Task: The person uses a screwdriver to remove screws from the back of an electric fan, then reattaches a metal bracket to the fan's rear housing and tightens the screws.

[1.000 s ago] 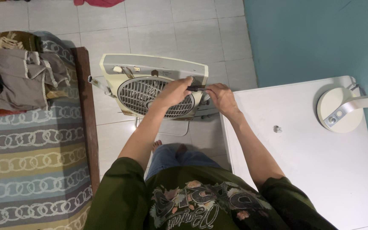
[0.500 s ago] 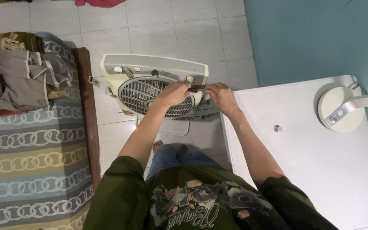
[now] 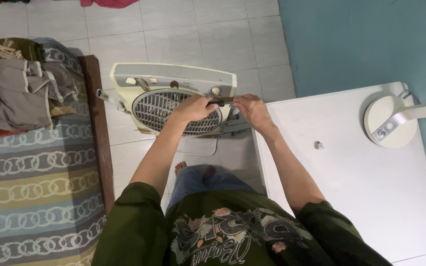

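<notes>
Bed: I see a mattress (image 3: 30,187) in a striped sheet with ring patterns along the left edge of my view, dark wooden side rail (image 3: 98,133) on its inner edge.

Table: a white tabletop (image 3: 366,197) fills my right side, its near-left corner close to the right hand.

Floor: pale square tiles (image 3: 173,34) run across the top of the view and under the fan; a teal wall (image 3: 361,44) stands behind the table.

Box fan: a cream box fan (image 3: 173,81) stands on the tiles between bed and table, round grey grille (image 3: 159,108) facing me, knobs along its top panel. It is just beside the table's left edge.

Clothes: a heap of grey and brown garments (image 3: 20,88) lies on the bed's far end.

Lamp: a white desk lamp (image 3: 390,120) with a round base sits at the table's far right, arm reaching off to the right.

Left hand: my left hand (image 3: 193,107) is over the upper right of the grille, fingers closed around the dark handle of a slim tool (image 3: 218,102).

Right hand: my right hand (image 3: 252,109) is just beside the fan's right edge, fingers pinched together at the other end of that same tool; I cannot tell what the tip touches.

Tool: held level between both hands, in front of the fan's upper right corner.

Small part: a tiny grey piece (image 3: 318,145) lies alone on the tabletop, well apart from the lamp.
</notes>
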`<move>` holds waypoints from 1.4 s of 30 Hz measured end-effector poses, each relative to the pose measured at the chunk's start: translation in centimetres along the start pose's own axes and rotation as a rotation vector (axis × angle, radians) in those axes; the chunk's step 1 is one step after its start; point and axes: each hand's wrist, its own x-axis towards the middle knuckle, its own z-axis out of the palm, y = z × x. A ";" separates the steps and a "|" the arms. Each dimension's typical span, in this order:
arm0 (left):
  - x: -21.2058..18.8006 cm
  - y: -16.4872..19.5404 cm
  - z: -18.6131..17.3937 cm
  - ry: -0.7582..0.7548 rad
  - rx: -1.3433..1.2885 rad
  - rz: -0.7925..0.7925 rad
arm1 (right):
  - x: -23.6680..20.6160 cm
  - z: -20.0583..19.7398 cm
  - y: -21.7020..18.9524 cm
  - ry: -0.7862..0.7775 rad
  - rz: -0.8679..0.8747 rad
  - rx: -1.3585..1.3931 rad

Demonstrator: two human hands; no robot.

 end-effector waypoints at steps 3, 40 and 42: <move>0.2 -0.7 0.3 0.007 0.008 0.068 | 0.0 -0.1 0.1 0.014 -0.008 0.030; 0.0 -1.3 2.2 0.365 0.099 0.367 | -0.4 1.7 1.1 -0.002 0.242 0.120; -0.5 -0.8 2.2 0.383 0.098 0.392 | -0.3 1.5 0.9 0.006 0.221 0.120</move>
